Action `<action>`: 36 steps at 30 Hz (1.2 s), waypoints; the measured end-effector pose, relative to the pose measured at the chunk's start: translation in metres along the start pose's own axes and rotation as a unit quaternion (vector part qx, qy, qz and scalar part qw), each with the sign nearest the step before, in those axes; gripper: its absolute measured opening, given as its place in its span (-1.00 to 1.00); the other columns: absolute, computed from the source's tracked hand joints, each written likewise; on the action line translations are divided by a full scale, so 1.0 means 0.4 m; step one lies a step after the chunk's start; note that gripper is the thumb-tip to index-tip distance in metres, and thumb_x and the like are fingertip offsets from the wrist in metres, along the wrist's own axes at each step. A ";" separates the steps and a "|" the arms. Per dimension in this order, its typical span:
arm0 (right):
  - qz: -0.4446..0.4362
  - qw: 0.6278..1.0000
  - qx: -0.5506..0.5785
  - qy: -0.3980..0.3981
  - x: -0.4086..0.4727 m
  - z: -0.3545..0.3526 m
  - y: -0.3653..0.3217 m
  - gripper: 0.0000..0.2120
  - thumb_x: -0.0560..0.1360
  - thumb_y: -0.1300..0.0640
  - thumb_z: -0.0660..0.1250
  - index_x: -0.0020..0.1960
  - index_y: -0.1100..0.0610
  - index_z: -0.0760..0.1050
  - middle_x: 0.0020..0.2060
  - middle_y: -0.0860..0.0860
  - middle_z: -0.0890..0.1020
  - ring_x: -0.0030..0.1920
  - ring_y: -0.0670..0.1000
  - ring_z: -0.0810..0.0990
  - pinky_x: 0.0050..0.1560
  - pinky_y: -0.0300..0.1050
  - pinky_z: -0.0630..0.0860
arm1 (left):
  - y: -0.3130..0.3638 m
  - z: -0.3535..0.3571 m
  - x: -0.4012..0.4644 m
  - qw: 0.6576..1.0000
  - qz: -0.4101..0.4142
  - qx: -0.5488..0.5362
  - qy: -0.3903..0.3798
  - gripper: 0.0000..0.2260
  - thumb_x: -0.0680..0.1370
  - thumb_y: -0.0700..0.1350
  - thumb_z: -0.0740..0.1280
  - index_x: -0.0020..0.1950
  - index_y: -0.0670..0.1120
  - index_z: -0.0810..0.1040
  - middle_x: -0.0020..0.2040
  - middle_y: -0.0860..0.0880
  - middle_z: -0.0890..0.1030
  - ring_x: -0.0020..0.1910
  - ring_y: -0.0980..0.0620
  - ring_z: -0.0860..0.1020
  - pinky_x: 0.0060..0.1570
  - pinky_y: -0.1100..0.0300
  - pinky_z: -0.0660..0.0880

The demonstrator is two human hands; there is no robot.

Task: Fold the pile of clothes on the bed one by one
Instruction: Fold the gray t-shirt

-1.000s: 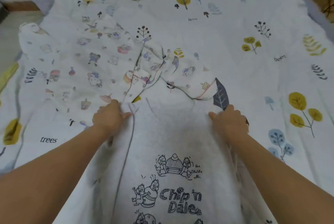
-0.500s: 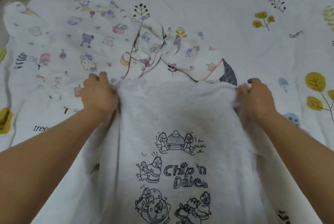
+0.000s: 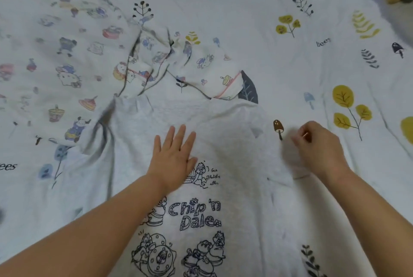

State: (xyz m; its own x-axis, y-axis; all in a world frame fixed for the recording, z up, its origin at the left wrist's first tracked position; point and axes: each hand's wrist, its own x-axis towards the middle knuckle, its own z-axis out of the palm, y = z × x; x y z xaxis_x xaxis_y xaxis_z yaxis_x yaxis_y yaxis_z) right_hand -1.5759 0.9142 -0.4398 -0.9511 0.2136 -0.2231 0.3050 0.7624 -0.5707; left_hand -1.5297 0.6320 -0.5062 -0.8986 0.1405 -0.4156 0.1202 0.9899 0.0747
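Head view: a grey sweatshirt point(image 3: 223, 187) is spread print-up on the bed point(image 3: 268, 19), just below a patterned garment point(image 3: 89, 64). It is pressed flat by the left hand point(image 3: 174, 158), fingers straight, while its right edge is pinched by the blurred right hand point(image 3: 317, 149). Smoothing appears underway; folding that side inward is probably called for next.

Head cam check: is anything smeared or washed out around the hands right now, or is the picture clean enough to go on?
Head view: the right hand is smeared by motion blur, so its grip is unclear; the left hand lies sharp and flat on the grey sweatshirt. Light is soft and even, no glare; only faint shadows in the folds. The wide lens bends the bedsheet toward the edges.
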 end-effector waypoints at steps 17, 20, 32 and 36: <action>0.125 0.986 -0.085 0.075 0.039 -0.096 0.118 -0.62 0.54 0.16 0.14 0.33 0.17 0.42 0.22 0.28 0.49 0.22 0.31 0.42 0.17 0.10 0.38 | 0.116 -0.092 0.068 0.992 0.086 -0.034 0.091 -0.45 0.51 0.05 0.12 0.46 -0.15 0.23 0.50 -0.28 0.11 0.45 -0.29 0.15 0.33 -0.20 0.20; 0.196 0.979 0.044 0.039 0.054 -0.065 0.105 -0.48 0.48 -0.17 0.17 0.23 0.20 0.44 0.15 0.22 0.52 0.16 0.24 0.46 0.14 0.06 0.37 | 0.155 -0.110 0.125 0.965 0.143 -0.071 0.206 -0.62 0.44 -0.12 0.12 0.18 -0.21 0.52 0.28 -0.28 0.47 0.00 -0.26 0.56 -0.15 -0.03 0.51; 0.067 0.966 0.064 0.243 0.085 -0.090 0.084 -0.74 0.43 0.21 0.35 0.11 0.16 0.44 -0.03 0.10 0.51 -0.08 0.07 0.48 -0.02 -0.22 0.47 | 0.332 -0.233 0.293 0.960 0.035 -0.221 0.166 -0.86 0.56 -0.14 0.23 0.07 -0.14 0.50 0.03 -0.10 0.48 0.02 -0.10 0.51 -0.13 0.15 0.37; 0.024 0.967 -0.057 0.248 0.061 -0.045 0.070 -0.47 0.51 0.13 0.28 0.43 0.18 0.23 0.40 0.22 0.25 0.40 0.21 0.22 0.33 0.14 0.21 | 0.344 -0.154 0.228 0.938 0.119 -0.129 0.300 -0.55 0.46 -0.19 0.34 0.34 -0.20 0.39 0.39 -0.26 0.32 0.25 -0.22 0.44 0.16 -0.06 0.45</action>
State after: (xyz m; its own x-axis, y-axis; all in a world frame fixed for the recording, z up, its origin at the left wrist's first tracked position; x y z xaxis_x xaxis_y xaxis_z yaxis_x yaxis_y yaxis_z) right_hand -1.5916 0.9520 -0.4469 -0.8504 0.4960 0.1755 0.3699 0.8008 -0.4711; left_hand -1.6211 0.7802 -0.4780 -0.9440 0.2461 0.2197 0.3117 0.8836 0.3493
